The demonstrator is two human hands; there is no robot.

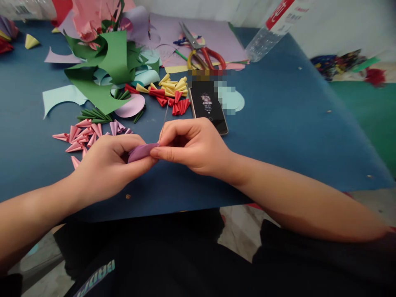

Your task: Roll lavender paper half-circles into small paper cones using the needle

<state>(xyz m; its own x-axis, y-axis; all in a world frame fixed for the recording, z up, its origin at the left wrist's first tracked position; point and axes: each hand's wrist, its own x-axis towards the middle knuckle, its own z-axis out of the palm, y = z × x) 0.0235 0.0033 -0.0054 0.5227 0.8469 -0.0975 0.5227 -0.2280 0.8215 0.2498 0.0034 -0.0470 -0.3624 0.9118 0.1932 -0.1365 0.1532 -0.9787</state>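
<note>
Right at the near side of the surface (151,192), the left hand's (103,163) fingers are closed around a purple paper piece (140,152), part of it lost inside the grip; at its right end the right hand (198,144) pinches thumb against forefinger, a thin stick (164,119) rising there, its lower end hard to make out. Just beyond, left, pink cones (74,133) run partly behind the left hand; farther, pixelation hides the phone's (208,103) top, and far right a bottle (266,39) is cut off.

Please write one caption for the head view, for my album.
Left hand and right hand hold purple paper above a blue table, near paper cones.
</note>
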